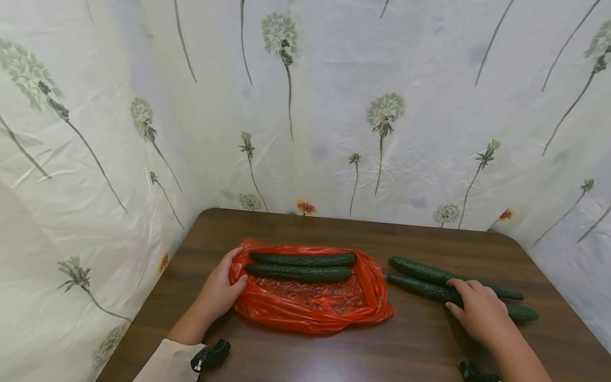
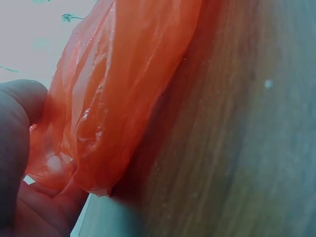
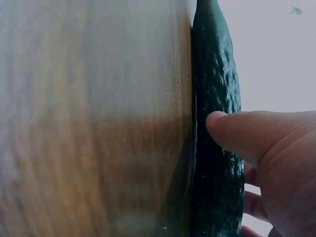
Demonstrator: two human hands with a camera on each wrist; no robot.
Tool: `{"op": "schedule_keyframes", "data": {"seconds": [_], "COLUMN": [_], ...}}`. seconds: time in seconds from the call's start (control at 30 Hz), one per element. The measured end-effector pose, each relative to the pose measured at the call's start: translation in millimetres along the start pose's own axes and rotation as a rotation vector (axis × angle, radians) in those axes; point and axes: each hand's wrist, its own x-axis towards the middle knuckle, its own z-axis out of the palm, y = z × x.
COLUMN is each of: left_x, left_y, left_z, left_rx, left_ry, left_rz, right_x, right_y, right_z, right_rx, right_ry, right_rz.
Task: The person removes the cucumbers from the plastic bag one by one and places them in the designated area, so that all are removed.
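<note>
A red plastic bag [image 1: 310,321] lies with its mouth spread wide, and two dark green cucumbers, a farther one [image 1: 305,259] and a nearer one [image 1: 298,272], rest side by side in it. My left hand [image 1: 220,291] pinches the bag's left edge; in the left wrist view the film [image 2: 133,89] runs between thumb and fingers. To the right, two more cucumbers lie on the table, one behind [image 1: 425,270] and one in front [image 1: 417,287]. My right hand [image 1: 481,313] grips the front cucumber, its thumb [image 3: 242,129] against the near side and fingers reaching over the far side.
The brown wooden table [image 1: 305,358] has rounded far corners. A pale curtain [image 1: 324,132] printed with dandelions hangs behind it and along the left side. A black wrist device [image 1: 211,356] sits on the left wrist, over a light sleeve [image 1: 169,361].
</note>
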Motion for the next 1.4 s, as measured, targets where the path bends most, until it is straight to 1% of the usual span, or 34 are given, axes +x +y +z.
{"op": "schedule_keyframes", "data": {"seconds": [0.23,0.37,0.5,0.67,0.77,0.9,1.07,1.2,1.4], "left_x": [0.7,0.5,0.2,-0.7,-0.6,0.9,1.6,1.4,1.2], "left_y": [0.3,-0.6,-1.7,-1.4,-1.5,-1.1,-0.1,-0.3,-0.8], "left_z": [0.4,0.7,1.4,2.6,2.2,0.0,-1.3,-1.5,-1.1], "left_rx": [-0.025,-0.025,-0.020,-0.028,-0.033,-0.029,-0.028,-0.027,-0.021], "left_ry": [0.000,-0.003,-0.005,0.000,0.000,-0.007,-0.013,-0.011,-0.006], "left_rz": [0.015,0.009,0.003,0.007,0.011,-0.003,-0.015,-0.014,-0.013], "right_x": [2.1,1.9,0.5,-1.3,-0.6,3.5,9.4,13.4,20.9], "right_y": [1,-1,-5,-14,-20,-29,-38,-48,-75], "right_z": [-3,-4,-8,-15,-15,-12,-13,-14,-15], "right_rx": [-0.008,0.001,0.005,0.020,0.033,0.040,0.044,0.053,0.078], "right_ry": [-0.063,-0.065,-0.033,0.032,0.076,0.118,0.152,0.164,0.177], "right_rz": [0.020,0.013,0.003,-0.020,-0.049,-0.082,-0.123,-0.153,-0.184]}}
